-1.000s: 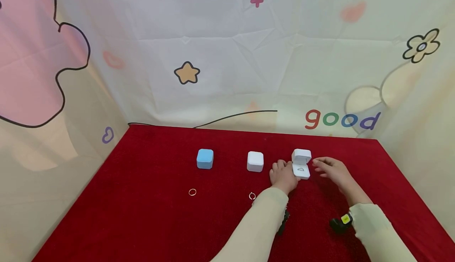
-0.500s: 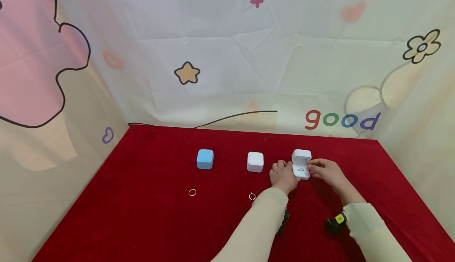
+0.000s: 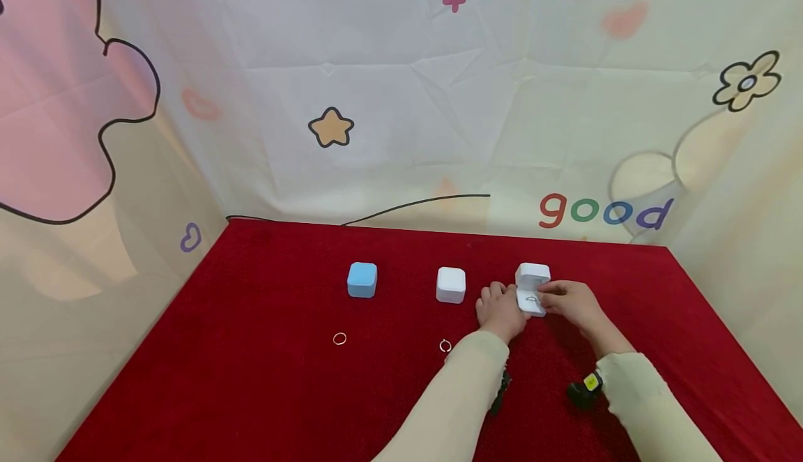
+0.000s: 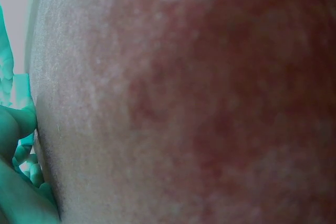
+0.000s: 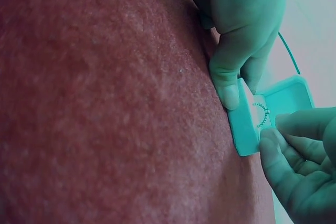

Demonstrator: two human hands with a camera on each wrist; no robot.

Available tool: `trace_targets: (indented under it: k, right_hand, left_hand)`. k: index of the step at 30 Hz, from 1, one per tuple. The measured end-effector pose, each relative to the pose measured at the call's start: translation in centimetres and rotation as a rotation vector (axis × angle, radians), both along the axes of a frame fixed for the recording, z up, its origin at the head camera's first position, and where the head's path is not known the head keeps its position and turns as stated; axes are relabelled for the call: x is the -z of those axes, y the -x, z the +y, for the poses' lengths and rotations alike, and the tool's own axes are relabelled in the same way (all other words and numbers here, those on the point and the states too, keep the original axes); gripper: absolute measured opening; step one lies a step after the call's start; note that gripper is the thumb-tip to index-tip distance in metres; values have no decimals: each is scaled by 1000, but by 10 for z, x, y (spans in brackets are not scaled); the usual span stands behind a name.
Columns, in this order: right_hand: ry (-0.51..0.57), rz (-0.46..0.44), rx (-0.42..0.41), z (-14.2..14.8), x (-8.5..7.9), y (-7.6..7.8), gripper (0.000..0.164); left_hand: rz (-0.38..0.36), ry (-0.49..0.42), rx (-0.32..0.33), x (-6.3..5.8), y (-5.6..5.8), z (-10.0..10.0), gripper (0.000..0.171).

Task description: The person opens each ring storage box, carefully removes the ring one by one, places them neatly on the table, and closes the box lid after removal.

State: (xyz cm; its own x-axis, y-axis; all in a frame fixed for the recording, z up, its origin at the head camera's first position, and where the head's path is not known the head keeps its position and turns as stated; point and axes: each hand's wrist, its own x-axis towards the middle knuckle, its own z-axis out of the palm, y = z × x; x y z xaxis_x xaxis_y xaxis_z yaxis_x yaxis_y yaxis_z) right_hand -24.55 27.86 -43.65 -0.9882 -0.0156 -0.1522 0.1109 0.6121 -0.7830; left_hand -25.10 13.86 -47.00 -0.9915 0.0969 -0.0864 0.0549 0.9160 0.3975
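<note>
An open white ring box (image 3: 533,274) stands at the right of the red cloth, lid raised, a silver ring (image 3: 531,299) set in its cushion. My left hand (image 3: 502,311) grips the base from the left, its thumb against the front wall in the right wrist view. My right hand (image 3: 572,304) reaches in from the right, thumb and index fingertips close together at the box's right edge, beside the beaded ring (image 5: 261,115). I cannot tell whether those fingertips pinch the ring. The left wrist view mostly shows blurred cloth, with hands (image 4: 18,121) at its left edge.
A closed white ring box (image 3: 451,286) stands left of my left hand, and a closed blue ring box (image 3: 362,281) farther left. Nearer lie a gold ring (image 3: 339,339) and a silver ring (image 3: 445,345), the latter close to my left sleeve. A printed curtain (image 3: 401,99) hangs behind the table.
My right hand has moved left from beside the open box until its fingertips overlap the box's right edge near the ring. The left hand and the box have stayed in place.
</note>
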Motion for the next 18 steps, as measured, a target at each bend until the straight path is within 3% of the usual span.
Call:
trace_targets:
  k: [12, 18]
  right_hand:
    - [-88, 0, 8, -4, 1, 2, 34]
    - [-152, 12, -16, -7, 0, 5, 28]
  left_hand:
    - [21, 2, -2, 12, 8, 4, 50]
    - [6, 5, 2, 7, 5, 1, 52]
